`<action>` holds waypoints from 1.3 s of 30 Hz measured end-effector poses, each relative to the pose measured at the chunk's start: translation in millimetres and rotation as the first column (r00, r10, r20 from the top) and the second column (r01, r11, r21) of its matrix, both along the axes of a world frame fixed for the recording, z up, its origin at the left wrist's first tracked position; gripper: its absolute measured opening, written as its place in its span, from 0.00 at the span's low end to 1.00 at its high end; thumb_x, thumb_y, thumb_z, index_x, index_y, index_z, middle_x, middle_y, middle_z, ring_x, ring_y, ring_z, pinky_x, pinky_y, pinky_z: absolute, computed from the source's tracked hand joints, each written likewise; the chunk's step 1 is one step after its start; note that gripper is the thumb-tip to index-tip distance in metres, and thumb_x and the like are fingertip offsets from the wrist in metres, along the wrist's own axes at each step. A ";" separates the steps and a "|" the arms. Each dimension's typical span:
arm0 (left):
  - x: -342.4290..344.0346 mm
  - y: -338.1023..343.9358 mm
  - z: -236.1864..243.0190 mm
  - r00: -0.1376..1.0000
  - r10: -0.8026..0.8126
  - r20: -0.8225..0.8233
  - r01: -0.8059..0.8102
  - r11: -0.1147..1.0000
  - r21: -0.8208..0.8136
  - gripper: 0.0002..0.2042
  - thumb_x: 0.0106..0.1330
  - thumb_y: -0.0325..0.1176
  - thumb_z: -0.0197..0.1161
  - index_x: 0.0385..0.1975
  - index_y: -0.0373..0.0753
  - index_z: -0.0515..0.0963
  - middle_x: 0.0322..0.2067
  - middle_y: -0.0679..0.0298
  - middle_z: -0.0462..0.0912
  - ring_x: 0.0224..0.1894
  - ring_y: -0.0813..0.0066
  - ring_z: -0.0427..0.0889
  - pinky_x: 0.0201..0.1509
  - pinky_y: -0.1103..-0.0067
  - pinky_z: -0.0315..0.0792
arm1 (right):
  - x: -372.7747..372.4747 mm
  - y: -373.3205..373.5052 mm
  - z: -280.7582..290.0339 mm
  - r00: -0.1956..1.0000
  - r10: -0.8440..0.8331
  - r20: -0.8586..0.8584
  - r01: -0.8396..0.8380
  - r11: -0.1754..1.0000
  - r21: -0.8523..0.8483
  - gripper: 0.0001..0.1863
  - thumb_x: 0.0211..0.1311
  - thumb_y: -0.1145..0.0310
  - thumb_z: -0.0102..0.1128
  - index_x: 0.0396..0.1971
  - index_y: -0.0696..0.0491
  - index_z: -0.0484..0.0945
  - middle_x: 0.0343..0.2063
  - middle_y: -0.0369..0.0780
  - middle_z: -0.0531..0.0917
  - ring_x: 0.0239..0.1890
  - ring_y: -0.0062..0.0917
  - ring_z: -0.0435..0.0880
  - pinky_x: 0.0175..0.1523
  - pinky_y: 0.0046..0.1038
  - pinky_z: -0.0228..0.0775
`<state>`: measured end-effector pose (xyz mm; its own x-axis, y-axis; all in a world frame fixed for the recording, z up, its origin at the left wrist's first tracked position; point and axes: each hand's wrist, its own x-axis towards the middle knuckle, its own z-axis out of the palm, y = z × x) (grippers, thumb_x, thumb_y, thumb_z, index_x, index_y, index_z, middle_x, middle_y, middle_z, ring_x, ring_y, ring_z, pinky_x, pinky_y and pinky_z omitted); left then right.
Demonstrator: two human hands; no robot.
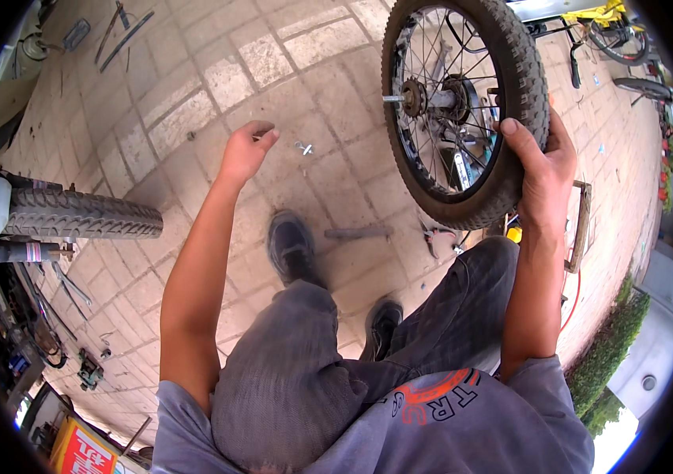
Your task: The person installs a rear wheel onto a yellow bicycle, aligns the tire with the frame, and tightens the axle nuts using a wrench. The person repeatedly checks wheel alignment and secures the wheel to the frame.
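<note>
Nearest you: your trousers (285, 371), knees apart, prob. so the wheel has room ahead of the R knee. L shoe (291, 245) is flat on the paving (230, 83), approx. under the L forearm; a short bar (359, 233) lies just R of it. Pliers (431, 241) w/ red handles lie by the tyre's lower edge, within easy reach, I'd judge.

Your R hand (546, 174) holds the tyre (528, 67) at its R side: thumb on the near sidewall, fingers wrapped behind the tread, partly hidden. Likely reason: a one-handed grip at the outer edge steadies the wheel (441, 100) and leaves hub and spokes unobstructed. Your L hand (243, 156) is off the wheel, over the paving; fingers half curled, thumb and fingertips close, narrow gap. Cannot tell if a small item is pinched there. A small silver part (303, 148) lies on the ground beyond, to its R.

Wheel loc.: upper R of centre, ahead of your R knee, approx. upright w/ slight tilt. Ground contact n/c (not clear). Cond.: thick knobbly tyre, dusty brown-black; dark rim; thin spokes; bare axle end (393, 99) protruding L; hub metal dull, grimy.

Far R, top: another bicycle (625, 39), well apart.
</note>
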<state>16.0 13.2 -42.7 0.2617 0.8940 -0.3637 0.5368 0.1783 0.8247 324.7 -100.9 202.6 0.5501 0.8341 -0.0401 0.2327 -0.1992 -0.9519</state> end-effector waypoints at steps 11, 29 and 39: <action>77.0 -18.9 156.7 0.870 0.043 0.492 -0.072 0.997 0.040 0.21 0.65 0.42 0.59 0.51 0.32 0.73 0.38 0.64 0.79 0.39 0.79 0.74 0.46 0.80 0.70 | -65.9 21.6 -23.6 0.996 0.094 0.002 -0.094 0.993 0.068 0.33 0.52 0.59 0.67 0.50 0.67 0.66 0.38 0.46 0.80 0.39 0.24 0.78 0.46 0.25 0.70; 79.6 -6.7 197.3 0.962 -0.042 0.269 -0.029 0.967 0.255 0.29 0.59 0.39 0.63 0.56 0.28 0.66 0.44 0.55 0.78 0.45 0.71 0.78 0.50 0.81 0.70 | 90.7 -89.3 -166.3 0.583 0.776 -0.240 -0.514 0.125 -0.848 0.16 0.52 0.61 0.58 0.31 0.61 0.80 0.27 0.45 0.83 0.28 0.30 0.82 0.35 0.32 0.74; 95.3 -5.0 204.2 0.937 0.115 0.330 -0.168 0.976 0.137 0.37 0.58 0.40 0.66 0.60 0.21 0.58 0.53 0.47 0.71 0.53 0.67 0.73 0.59 0.77 0.63 | 168.1 -135.2 -176.6 0.954 0.281 -0.100 -0.215 0.416 -0.884 0.18 0.53 0.61 0.63 0.36 0.61 0.78 0.27 0.40 0.81 0.24 0.23 0.77 0.27 0.27 0.71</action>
<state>111.3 8.2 161.5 0.2064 0.9697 -0.1308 0.2199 0.0843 0.9719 492.8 -236.1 26.0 0.3540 0.4668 -0.8104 0.4619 -0.8407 -0.2826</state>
